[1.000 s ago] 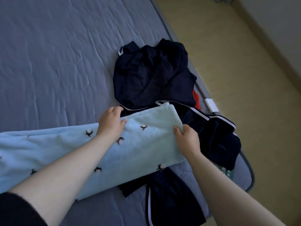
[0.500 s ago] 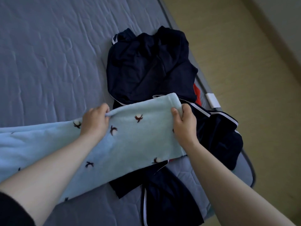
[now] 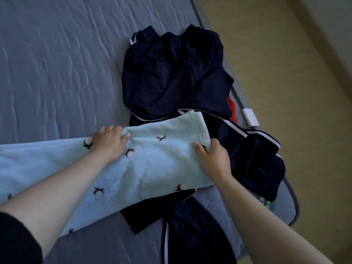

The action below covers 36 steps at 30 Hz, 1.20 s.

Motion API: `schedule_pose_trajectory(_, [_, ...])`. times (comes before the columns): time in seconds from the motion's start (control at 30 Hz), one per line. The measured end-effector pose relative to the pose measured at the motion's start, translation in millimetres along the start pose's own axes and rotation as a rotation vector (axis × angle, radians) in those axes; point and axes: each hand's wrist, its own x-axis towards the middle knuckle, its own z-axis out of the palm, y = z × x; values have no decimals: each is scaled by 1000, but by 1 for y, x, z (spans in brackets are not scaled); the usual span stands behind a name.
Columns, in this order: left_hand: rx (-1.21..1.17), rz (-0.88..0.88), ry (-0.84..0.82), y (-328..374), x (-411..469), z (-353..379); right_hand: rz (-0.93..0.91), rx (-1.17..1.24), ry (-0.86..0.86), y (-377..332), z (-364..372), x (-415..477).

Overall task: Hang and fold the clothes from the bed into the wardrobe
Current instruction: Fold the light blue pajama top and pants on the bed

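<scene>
While gripping the pale-blue fleece garment (image 3: 162,168), far edge in left hand (image 3: 108,144), end in right hand (image 3: 214,159), pull taut, square the edges, fold clear of navy clothes (image 3: 171,73).

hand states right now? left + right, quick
Left hand: closed, gripping the far edge of the light blue fleece garment.
Right hand: closed, pinching the same garment's end.

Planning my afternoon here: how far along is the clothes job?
Done: nothing looks put away; everything lies on the grey quilted mattress. In hand: left hand and right hand grip the pale blue printed fleece garment. Left: heap of dark navy white-striped clothes, a red fabric piece under it.
</scene>
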Motion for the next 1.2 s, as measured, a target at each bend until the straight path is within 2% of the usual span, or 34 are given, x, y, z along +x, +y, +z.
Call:
schedule_pose_trajectory(0.1, [-47,12,90,3,-1,-3,-38,-37,6,-6,-11,6])
schedule_pose_trajectory(0.2, [-25,-2,126,9,-4,-7,-30,-122,87,-6,-15,4])
schedule_pose_trajectory(0.33, [-120,30,269,29,-18,-12,49,-247,68,-5,-9,1])
schedule_pose_trajectory(0.43, [-228,165,366,48,-56,-5,35,-205,132,-7,-9,1])
schedule_pose_trajectory(0.47, [-227,234,365,53,-71,3,13,-180,177,-8,-11,1])
schedule_pose_trajectory(0.53, [-158,311,197,60,-96,18,-18,-147,243,-10,-13,0])
schedule_pose_trajectory(0.63, [-76,152,-87,54,-96,40,22,-134,206,-10,-10,-3])
schedule_pose_trajectory(0.77, [-52,98,-203,57,-74,46,62,56,65,-11,-15,-2])
schedule_pose_trajectory(0.87, [-205,141,-177,56,-83,39,73,280,-63,-15,-31,-6])
schedule_pose_trajectory(0.93, [-335,165,-49,49,-98,30,50,377,-122,-19,-39,-13])
schedule_pose_trajectory(1.03, [-427,157,79,39,-121,12,-17,472,-141,-36,-48,-26])
schedule_pose_trajectory(1.2, [-502,20,97,25,-141,-20,-115,476,-102,-80,-57,-51])
